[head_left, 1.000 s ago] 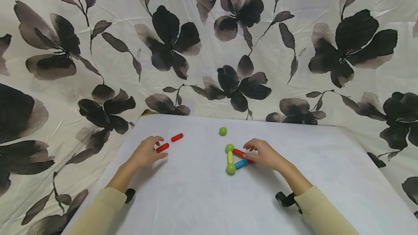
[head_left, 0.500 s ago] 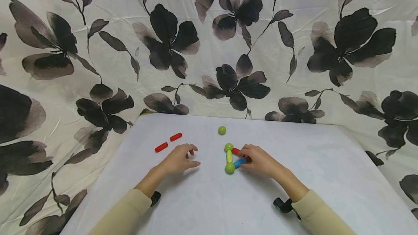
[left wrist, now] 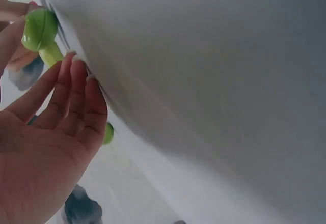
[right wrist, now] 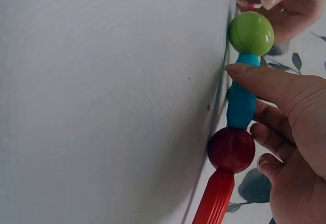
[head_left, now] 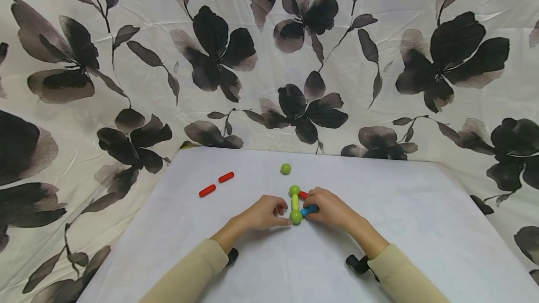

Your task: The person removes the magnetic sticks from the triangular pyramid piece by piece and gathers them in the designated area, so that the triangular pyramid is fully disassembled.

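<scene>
A shape of balls and rods lies mid-table. Its near green ball point(head_left: 296, 217) joins a yellow-green rod point(head_left: 295, 202) that runs to a farther green ball point(head_left: 294, 190). My right hand point(head_left: 330, 208) pinches the blue rod point(right wrist: 241, 99), thumb on one side and fingers behind. In the right wrist view, a dark red ball point(right wrist: 231, 149) sits at the blue rod's other end, with a red rod point(right wrist: 215, 197) leading from it. My left hand point(head_left: 263, 213) is beside the near green ball, fingers loosely bent, thumb and fingers apart, gripping nothing.
Two red rods point(head_left: 207, 191) lie on the left of the white table point(head_left: 261, 270). A loose green ball point(head_left: 286, 169) rests behind the joined shape. A floral cloth point(head_left: 370, 83) hangs at the back.
My left hand has moved right from beside the red rods to the near green ball. My right hand has shifted slightly left and its fingers have closed on the blue rod.
</scene>
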`<state>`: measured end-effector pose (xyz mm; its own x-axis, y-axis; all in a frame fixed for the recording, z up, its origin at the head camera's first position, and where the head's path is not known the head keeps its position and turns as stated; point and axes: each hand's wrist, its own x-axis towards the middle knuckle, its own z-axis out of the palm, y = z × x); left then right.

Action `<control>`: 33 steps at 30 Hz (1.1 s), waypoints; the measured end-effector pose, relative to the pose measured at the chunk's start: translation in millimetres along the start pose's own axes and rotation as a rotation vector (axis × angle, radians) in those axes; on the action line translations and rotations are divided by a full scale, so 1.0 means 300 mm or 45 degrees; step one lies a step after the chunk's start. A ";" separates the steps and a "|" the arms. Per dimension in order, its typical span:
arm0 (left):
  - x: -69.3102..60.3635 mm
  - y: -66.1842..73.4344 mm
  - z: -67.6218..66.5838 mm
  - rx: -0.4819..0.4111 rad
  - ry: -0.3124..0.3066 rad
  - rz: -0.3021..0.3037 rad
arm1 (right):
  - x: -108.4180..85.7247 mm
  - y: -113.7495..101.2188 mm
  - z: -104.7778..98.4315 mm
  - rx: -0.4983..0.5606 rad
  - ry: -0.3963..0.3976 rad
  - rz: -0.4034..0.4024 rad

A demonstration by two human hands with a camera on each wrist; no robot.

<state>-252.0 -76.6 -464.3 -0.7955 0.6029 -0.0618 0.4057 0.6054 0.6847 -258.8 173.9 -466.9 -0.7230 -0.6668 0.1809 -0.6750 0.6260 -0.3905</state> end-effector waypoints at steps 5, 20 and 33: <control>0.031 0.007 0.022 -0.011 0.000 -0.026 | 0.009 0.000 0.013 0.055 0.013 0.009; 0.062 0.023 0.021 -0.020 0.003 -0.108 | 0.027 -0.005 0.015 0.123 -0.022 0.014; 0.042 0.005 -0.015 0.044 -0.015 -0.188 | 0.008 0.011 -0.008 0.032 -0.057 -0.007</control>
<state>-263.6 -70.4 -460.9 -0.8422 0.5121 -0.1685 0.3005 0.7054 0.6420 -263.2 175.2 -465.6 -0.7115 -0.6880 0.1429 -0.6748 0.6123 -0.4119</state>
